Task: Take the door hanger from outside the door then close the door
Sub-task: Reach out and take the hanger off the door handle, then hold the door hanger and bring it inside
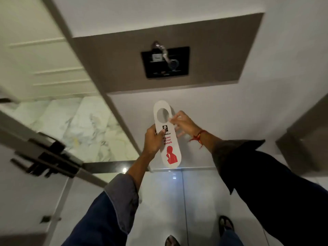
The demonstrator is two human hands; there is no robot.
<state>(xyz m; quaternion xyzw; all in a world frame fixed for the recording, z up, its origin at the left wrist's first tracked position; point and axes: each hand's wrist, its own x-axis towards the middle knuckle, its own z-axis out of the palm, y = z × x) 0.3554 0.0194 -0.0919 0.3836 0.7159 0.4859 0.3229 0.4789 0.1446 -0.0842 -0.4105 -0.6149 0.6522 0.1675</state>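
Observation:
A white door hanger (167, 139) with red "Please do not disturb" print and a round hole at its top is held upright in front of me. My left hand (153, 141) grips its left edge at the middle. My right hand (183, 124) pinches its right edge beside the hole with the fingertips. The door (35, 192) stands open at the left, its dark lock hardware (48, 160) on the edge facing me.
On the white wall ahead a brown panel (213, 50) carries a black card-holder plate (166, 62) with a card in it. A grey door frame (113, 107) runs beside a marble corridor floor (85, 128). My sandalled feet (225, 225) stand on glossy white tiles.

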